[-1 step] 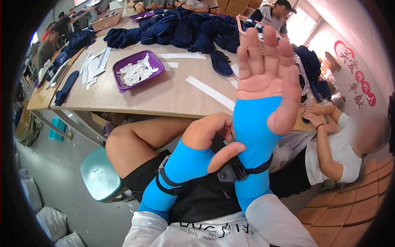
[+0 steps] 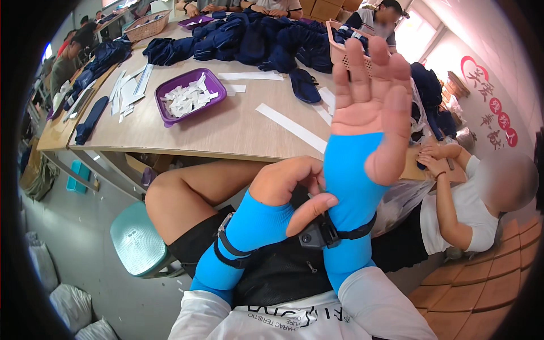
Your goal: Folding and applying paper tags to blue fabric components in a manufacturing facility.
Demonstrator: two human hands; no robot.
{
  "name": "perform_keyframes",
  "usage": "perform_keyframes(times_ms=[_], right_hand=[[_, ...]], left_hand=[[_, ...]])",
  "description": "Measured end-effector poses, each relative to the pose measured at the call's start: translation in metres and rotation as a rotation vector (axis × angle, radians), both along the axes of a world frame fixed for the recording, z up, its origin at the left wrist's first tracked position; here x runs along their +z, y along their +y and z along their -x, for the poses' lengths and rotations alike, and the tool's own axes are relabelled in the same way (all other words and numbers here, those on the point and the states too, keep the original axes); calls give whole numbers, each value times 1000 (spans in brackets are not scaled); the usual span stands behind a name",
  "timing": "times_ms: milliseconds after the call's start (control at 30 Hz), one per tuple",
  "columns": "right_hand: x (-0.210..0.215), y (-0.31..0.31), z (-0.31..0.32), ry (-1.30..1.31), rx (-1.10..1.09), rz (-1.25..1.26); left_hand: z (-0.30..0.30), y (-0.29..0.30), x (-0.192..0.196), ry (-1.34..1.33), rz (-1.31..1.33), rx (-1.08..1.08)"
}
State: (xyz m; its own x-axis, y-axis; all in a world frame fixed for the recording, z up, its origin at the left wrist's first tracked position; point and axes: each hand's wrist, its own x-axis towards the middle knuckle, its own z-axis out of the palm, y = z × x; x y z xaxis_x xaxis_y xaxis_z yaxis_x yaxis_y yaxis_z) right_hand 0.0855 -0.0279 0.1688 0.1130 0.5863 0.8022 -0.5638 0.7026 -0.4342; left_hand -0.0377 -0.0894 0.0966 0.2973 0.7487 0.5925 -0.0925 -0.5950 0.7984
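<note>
My right hand (image 2: 371,107) is raised, palm toward me, with nothing in it. Its fingers point up and bend a little at the tips. A blue arm sleeve (image 2: 354,175) covers the wrist and part of the palm. Against the side of that wrist, my left hand (image 2: 292,187) closes on the sleeve, thumb in front. Its fingertips are partly hidden by the right wrist. Just below the left thumb, a small black camera (image 2: 314,235) is strapped to the right forearm. Black straps (image 2: 232,246) also circle the left forearm over its own blue sleeve.
Ahead stands a table (image 2: 238,127) with a purple basket (image 2: 218,93) of white slips, paper strips (image 2: 289,126) and a pile of navy garments (image 2: 255,42). A teal stool (image 2: 136,238) is at left. A co-worker (image 2: 453,209) sits close on the right, beside stacked cartons (image 2: 481,283).
My right hand's fingers have curled slightly forward, and the hand has shifted a touch to the right. My left hand keeps its hold at the wrist.
</note>
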Motion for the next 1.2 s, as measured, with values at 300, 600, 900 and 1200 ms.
perform_keyframes(times_ms=[300, 600, 900, 1200], right_hand=[[-1, -2, 5, -341, -38, -141], [-6, 6, 4, -188, 486, 143], [-7, 24, -5, 135, 1124, 306], [6, 12, -17, 103, 793, 203]], left_hand=[[7, 11, -2, 72, -197, 89], [21, 20, 1, 156, -489, 156], [19, 6, 2, -28, -416, 38], [23, 8, 8, 102, -421, 178]])
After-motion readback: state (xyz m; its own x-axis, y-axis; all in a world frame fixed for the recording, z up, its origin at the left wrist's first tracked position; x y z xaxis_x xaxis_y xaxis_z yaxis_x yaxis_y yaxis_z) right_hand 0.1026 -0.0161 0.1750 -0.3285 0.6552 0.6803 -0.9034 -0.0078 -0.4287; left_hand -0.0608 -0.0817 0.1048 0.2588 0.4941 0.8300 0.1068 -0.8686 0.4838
